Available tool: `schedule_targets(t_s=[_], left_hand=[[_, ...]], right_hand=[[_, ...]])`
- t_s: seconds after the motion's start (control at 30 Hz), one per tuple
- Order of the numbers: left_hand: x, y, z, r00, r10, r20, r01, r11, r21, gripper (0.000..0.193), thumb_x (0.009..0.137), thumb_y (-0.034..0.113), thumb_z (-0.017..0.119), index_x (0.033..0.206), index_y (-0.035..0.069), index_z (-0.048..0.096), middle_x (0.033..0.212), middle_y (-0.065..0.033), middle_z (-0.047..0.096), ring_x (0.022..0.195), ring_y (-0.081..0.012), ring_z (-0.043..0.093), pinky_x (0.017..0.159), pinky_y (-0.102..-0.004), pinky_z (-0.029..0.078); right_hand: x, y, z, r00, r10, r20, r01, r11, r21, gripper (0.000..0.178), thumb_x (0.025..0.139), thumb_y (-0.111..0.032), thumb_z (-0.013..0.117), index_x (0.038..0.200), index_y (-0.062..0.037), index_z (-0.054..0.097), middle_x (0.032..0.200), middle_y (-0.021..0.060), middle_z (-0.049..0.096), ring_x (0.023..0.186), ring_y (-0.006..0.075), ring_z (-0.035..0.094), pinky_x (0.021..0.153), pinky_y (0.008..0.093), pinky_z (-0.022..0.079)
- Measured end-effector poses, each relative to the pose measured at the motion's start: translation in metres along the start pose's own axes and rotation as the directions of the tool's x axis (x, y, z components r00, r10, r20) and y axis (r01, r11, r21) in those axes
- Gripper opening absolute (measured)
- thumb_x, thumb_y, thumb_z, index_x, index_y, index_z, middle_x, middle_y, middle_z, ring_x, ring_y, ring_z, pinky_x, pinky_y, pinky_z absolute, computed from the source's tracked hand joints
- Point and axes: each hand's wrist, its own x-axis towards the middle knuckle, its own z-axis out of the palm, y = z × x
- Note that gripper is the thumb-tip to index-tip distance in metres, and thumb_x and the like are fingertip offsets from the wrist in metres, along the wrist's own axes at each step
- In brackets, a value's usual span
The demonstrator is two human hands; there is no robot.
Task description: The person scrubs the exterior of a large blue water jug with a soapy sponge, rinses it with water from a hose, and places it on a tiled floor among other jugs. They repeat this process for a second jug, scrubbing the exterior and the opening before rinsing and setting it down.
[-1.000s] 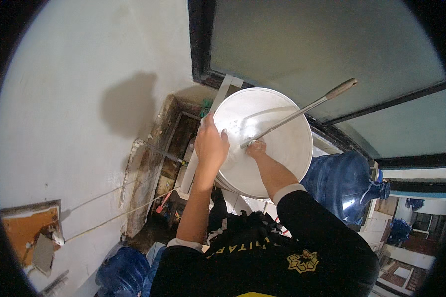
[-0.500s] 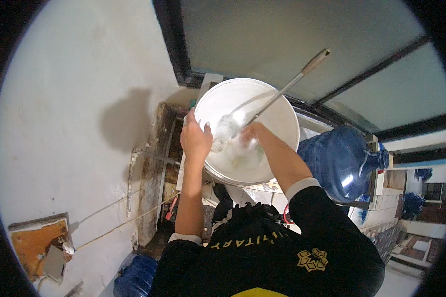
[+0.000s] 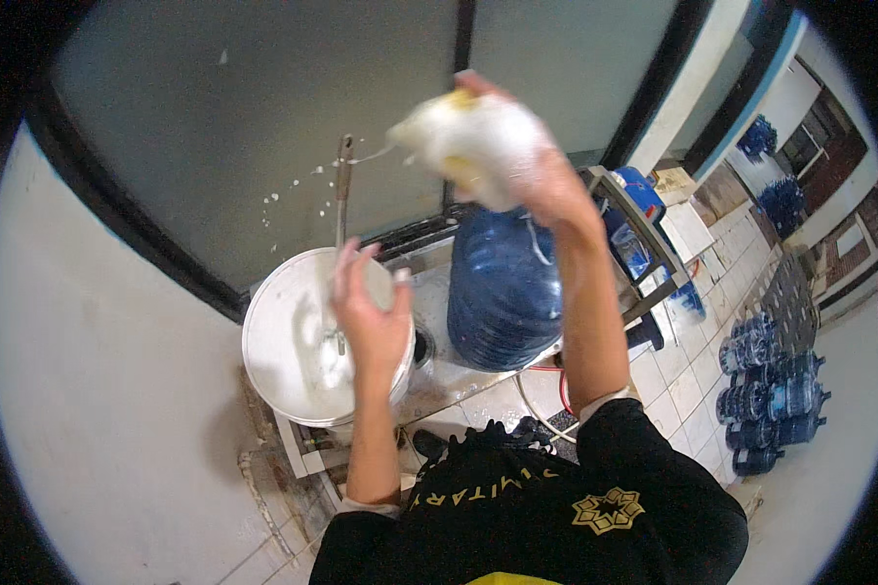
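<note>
Raised above a large blue water jug [image 3: 502, 307], my right hand [image 3: 546, 180] grips a yellow sponge [image 3: 463, 132] thickly covered in white foam. Motion blurs the sponge, and drops of suds fly off to its left. My left hand [image 3: 373, 317] is spread open over the right side of a white bucket [image 3: 268, 327], holding nothing. Suds lie inside the bucket. A long-handled tool [image 3: 342, 185] stands in it, its grip pointing up and its lower end partly hidden behind my left fingers.
Dark-framed frosted glass [image 3: 263, 117] rises behind the bucket and jug. A metal rack frame [image 3: 644, 302] stands right of the jug. Red and pale hoses [image 3: 564, 392] run below it. Several blue jugs [image 3: 771, 390] are stacked on the floor at far right.
My right hand has come up out of the bucket with the foamy sponge, over the jug. My left hand has let go of the bucket rim and opened. The view has swung right.
</note>
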Motion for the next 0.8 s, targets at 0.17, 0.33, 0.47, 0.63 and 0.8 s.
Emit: schedule_targets(t_s=[0.17, 0.33, 0.47, 0.63, 0.8], left_hand=[[0.008, 0.07, 0.092, 0.963, 0.174, 0.208, -0.106, 0.947, -0.302, 0.059, 0.078, 0.026, 0.072, 0.124, -0.002, 0.049, 0.129, -0.0229, 0.05, 0.119, -0.0379, 0.049, 0.102, -0.0427, 0.037], [0.02, 0.1, 0.173, 0.962, 0.054, 0.269, 0.076, 0.89, -0.45, 0.048, 0.075, 0.027, 0.076, 0.107, -0.002, 0.058, 0.103, -0.0198, 0.065, 0.094, -0.0301, 0.064, 0.085, -0.038, 0.048], [0.02, 0.1, 0.2, 0.989, -0.097, 0.108, 0.126, 0.943, -0.308, 0.036, 0.069, 0.026, 0.079, 0.089, -0.001, 0.064, 0.078, -0.013, 0.069, 0.071, -0.0239, 0.067, 0.07, -0.0356, 0.052], [0.022, 0.1, 0.199, 0.99, -0.117, 0.072, 0.133, 0.951, -0.278, 0.031, 0.063, 0.016, 0.079, 0.084, 0.0, 0.064, 0.076, -0.0099, 0.068, 0.068, -0.0181, 0.065, 0.069, -0.0323, 0.051], [0.012, 0.107, 0.203, 0.996, -0.092, -0.014, 0.084, 0.95, -0.3, 0.026, 0.066, 0.011, 0.077, 0.085, -0.001, 0.066, 0.08, -0.0064, 0.068, 0.072, -0.0139, 0.064, 0.072, -0.0291, 0.051]], right_hand=[[-0.084, -0.05, -0.069, 0.807, -0.056, -0.588, -0.2, 0.911, -0.361, 0.07, 0.088, -0.05, 0.06, 0.142, -0.0104, 0.04, 0.128, 0.0106, 0.053, 0.109, 0.0223, 0.057, 0.086, 0.0357, 0.052], [-0.16, -0.009, -0.08, 0.724, 0.149, -0.674, -0.323, 0.936, -0.14, 0.068, 0.097, -0.052, 0.038, 0.146, -0.006, 0.03, 0.146, 0.0134, 0.038, 0.132, 0.0246, 0.039, 0.108, 0.0391, 0.031], [-0.172, 0.034, -0.025, 0.798, -0.131, -0.588, -0.364, 0.672, -0.645, 0.056, 0.087, -0.014, 0.052, 0.138, 0.0011, 0.037, 0.141, 0.025, 0.039, 0.132, 0.0381, 0.038, 0.111, 0.0438, 0.028], [-0.179, 0.041, -0.051, 0.913, -0.176, -0.369, -0.233, 0.518, -0.823, 0.06, 0.083, -0.011, 0.052, 0.138, 0.0035, 0.035, 0.138, 0.0299, 0.04, 0.128, 0.041, 0.041, 0.107, 0.0437, 0.034], [-0.117, 0.123, -0.162, 0.999, 0.009, 0.035, 0.019, 0.682, -0.731, 0.036, 0.082, -0.019, 0.057, 0.115, -0.0058, 0.062, 0.117, 0.0179, 0.061, 0.111, 0.0359, 0.056, 0.095, 0.0426, 0.044]])
